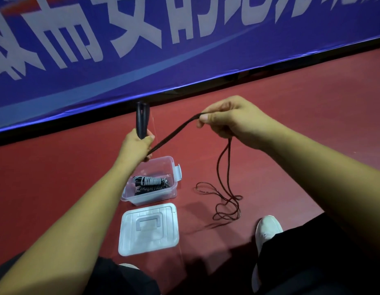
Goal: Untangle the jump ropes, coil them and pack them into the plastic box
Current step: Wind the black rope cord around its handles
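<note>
Left grip [138, 145] closed round both black handles [142, 119], held upright. Right grip [229, 120] pinches the rope [174, 133], taut between them. Slack lies looped on the floor, right of the open plastic box [155, 198]. Risk: hauling slack up fast could cinch those crossed loops into a knot.

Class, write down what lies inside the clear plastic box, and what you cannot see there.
Inside the plastic box lie a coiled grey rope bundle and a darker bundle in front. The left forearm hides the box's left edge. What lies under the bundles is covered.
</note>
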`<control>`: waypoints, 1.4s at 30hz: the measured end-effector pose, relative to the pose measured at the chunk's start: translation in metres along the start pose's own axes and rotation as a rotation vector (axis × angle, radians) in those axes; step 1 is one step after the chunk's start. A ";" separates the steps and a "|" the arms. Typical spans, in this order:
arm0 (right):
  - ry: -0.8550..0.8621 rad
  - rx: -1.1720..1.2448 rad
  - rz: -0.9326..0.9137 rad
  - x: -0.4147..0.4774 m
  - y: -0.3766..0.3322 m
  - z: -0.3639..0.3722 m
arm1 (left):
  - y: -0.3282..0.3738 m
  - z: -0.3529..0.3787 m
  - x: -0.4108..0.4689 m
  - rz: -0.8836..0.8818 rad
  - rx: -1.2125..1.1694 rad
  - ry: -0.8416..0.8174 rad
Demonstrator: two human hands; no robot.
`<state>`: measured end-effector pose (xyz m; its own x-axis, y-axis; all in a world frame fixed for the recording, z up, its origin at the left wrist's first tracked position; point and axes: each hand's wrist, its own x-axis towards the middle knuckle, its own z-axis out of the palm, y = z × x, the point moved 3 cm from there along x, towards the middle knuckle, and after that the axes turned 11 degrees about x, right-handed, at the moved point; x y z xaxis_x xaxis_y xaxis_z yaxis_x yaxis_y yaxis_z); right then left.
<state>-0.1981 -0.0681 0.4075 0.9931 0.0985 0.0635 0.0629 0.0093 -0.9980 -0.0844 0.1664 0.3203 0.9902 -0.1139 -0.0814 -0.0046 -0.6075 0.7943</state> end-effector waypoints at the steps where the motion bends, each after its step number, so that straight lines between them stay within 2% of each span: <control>1: 0.040 0.006 0.000 0.002 0.000 -0.005 | 0.000 0.004 -0.001 -0.016 -0.070 -0.063; 5: 0.151 0.028 0.054 0.008 0.005 -0.028 | 0.005 0.014 -0.013 -0.160 -0.441 -0.343; 10: 0.259 -0.010 0.091 0.011 0.010 -0.042 | 0.015 0.022 -0.033 -0.086 -0.387 -0.670; 14: 0.296 -0.008 0.105 0.013 0.011 -0.048 | 0.024 0.027 -0.043 0.005 -0.419 -0.806; 16: 0.296 -0.042 0.111 0.012 0.010 -0.050 | 0.026 0.025 -0.046 0.068 -0.302 -0.814; 18: 0.272 -0.141 0.098 0.010 0.008 -0.048 | 0.027 0.026 -0.049 0.111 -0.062 -0.767; 21: 0.197 -0.342 0.050 0.006 -0.002 -0.039 | 0.026 0.032 -0.053 0.074 0.146 -0.767; 24: 0.136 -0.387 0.020 0.006 -0.006 -0.031 | 0.025 0.038 -0.061 0.068 0.268 -0.835; 26: 0.145 -0.363 0.008 0.006 -0.007 -0.031 | 0.025 0.042 -0.065 0.058 0.212 -0.854; 30: 0.191 -0.290 0.001 0.006 -0.012 -0.045 | 0.022 0.039 -0.057 -0.137 -0.282 -0.732; 31: 0.180 -0.287 0.009 0.005 -0.012 -0.047 | 0.020 0.037 -0.054 -0.156 -0.312 -0.699; 33: 0.141 -0.292 0.017 0.004 -0.011 -0.044 | 0.017 0.035 -0.052 -0.092 -0.088 -0.687; 35: 0.096 -0.321 0.017 0.005 -0.009 -0.032 | 0.016 0.042 -0.062 0.052 0.345 -0.765; 37: 0.065 -0.372 0.014 0.008 -0.007 -0.020 | 0.015 0.055 -0.075 0.181 0.654 -0.832; 39: 0.102 -0.389 0.021 0.013 -0.004 -0.019 | 0.022 0.063 -0.087 0.271 0.686 -0.839; 42: 0.255 -0.317 0.083 0.019 0.008 -0.041 | 0.043 0.055 -0.090 0.396 0.440 -0.735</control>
<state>-0.1751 -0.1071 0.4002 0.9863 -0.1639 0.0198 -0.0306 -0.2994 -0.9536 -0.1811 0.1078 0.3285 0.5696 -0.7517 -0.3324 -0.5229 -0.6434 0.5591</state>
